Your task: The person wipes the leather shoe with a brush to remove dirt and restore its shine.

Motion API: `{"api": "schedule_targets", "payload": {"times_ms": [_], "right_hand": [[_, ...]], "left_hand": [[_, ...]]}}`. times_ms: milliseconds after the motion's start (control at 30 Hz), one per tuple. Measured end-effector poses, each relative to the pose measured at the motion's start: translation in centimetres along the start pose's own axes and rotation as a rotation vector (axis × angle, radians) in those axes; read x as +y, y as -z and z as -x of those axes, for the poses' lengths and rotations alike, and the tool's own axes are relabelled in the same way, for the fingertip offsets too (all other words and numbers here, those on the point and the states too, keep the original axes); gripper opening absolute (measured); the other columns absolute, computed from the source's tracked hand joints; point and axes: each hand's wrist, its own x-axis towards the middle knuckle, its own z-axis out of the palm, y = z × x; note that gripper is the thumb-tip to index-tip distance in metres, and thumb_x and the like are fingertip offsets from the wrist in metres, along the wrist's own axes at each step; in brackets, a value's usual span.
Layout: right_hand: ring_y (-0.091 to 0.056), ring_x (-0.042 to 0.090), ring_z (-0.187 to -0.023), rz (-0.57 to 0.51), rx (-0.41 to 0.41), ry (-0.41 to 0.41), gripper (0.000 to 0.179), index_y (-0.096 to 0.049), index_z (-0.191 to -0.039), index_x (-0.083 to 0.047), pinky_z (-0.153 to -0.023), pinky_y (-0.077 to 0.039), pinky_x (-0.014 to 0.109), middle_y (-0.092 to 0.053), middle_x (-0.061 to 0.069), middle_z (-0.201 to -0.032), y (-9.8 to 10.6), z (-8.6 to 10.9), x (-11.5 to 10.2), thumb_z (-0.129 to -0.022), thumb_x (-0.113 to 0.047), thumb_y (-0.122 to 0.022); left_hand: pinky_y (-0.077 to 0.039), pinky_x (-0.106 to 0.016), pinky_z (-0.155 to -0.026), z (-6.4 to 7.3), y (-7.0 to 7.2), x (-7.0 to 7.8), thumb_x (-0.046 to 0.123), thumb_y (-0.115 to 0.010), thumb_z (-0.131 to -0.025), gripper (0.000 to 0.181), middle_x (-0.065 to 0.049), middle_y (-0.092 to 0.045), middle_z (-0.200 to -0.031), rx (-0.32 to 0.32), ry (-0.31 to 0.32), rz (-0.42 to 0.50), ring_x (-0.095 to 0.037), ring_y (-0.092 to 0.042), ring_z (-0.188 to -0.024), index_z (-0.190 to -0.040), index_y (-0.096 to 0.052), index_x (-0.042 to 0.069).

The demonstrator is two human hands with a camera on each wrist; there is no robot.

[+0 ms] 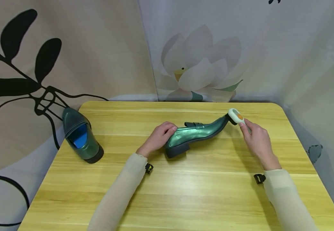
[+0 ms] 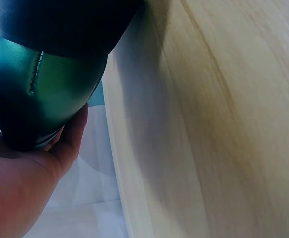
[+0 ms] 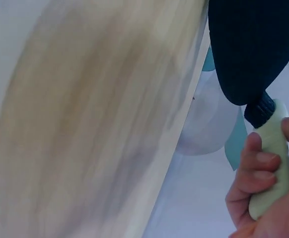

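Observation:
A shiny green loafer (image 1: 197,134) with a dark sole is held on its side-on profile above the wooden table, toe to the right and raised. My left hand (image 1: 160,137) grips it at the heel end; in the left wrist view the thumb and fingers wrap the loafer's back (image 2: 47,84). My right hand (image 1: 258,141) holds a small brush (image 1: 236,116) with a white handle, an orange spot and dark bristles. Those bristles touch the loafer's toe tip. From below, the right wrist view shows the brush (image 3: 272,163) against the dark sole (image 3: 251,44).
The matching green loafer (image 1: 83,136), with a blue insole, stands at the left edge of the wooden table (image 1: 201,199). Behind the table hangs a pale curtain (image 1: 112,48) printed with leaves and a white flower.

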Motion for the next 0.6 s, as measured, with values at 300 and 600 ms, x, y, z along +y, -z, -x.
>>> {"api": "schedule_targets", "payload": {"times_ms": [300, 600], "right_hand": [[-0.055, 0.030, -0.065, -0.019, 0.013, 0.064, 0.046, -0.060, -0.139, 0.008, -0.060, -0.045, 0.048, -0.067, 0.022, -0.087, 0.3, 2.2, -1.7, -0.109, -0.027, -0.055], [-0.045, 0.022, -0.059, 0.002, 0.042, 0.129, 0.043, -0.063, -0.137, 0.007, -0.054, -0.037, 0.035, -0.063, 0.013, -0.078, 0.3, 3.0, -2.3, -0.107, -0.024, -0.061]], "left_hand": [[-0.047, -0.045, -0.106, -0.1, 0.1, 0.0, 0.024, -0.049, -0.111, 0.031, -0.012, -0.066, -0.123, -0.011, 0.019, 0.003, -0.028, -0.061, -0.119, -0.114, -0.073, 0.005], [-0.046, -0.044, -0.107, -0.1, 0.1, 0.0, 0.024, -0.049, -0.112, 0.031, -0.012, -0.066, -0.124, -0.020, 0.025, 0.009, -0.027, -0.061, -0.119, -0.114, -0.072, 0.005]]}}
